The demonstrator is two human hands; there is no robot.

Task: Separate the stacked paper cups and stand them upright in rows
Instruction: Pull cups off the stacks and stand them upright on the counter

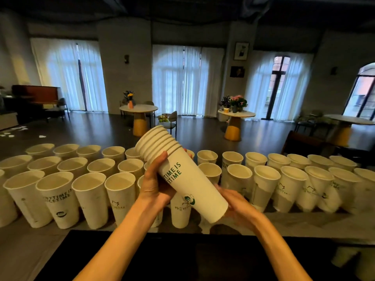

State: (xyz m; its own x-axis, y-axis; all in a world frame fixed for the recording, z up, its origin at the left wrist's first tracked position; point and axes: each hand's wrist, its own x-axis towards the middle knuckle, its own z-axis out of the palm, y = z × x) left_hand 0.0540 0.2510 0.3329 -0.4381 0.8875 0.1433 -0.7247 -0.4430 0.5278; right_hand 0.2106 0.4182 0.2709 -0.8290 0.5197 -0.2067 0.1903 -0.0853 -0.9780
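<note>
I hold a stack of white paper cups [182, 171] with green print tilted above the counter, rims pointing up and to the left. Several nested rims show at its upper end. My left hand [155, 183] wraps around the stack's upper part just below the rims. My right hand [236, 203] cups the base of the outermost cup; it looks slightly blurred. Beneath and around the stack, several separated cups [89, 199] stand upright in three rows across the counter [304, 222].
A dark panel [182, 256] runs along the counter's near edge. More cups [353, 260] stand low at the right corner. Beyond the counter lie a dark floor, round tables with flowers [139, 108], chairs and curtained windows.
</note>
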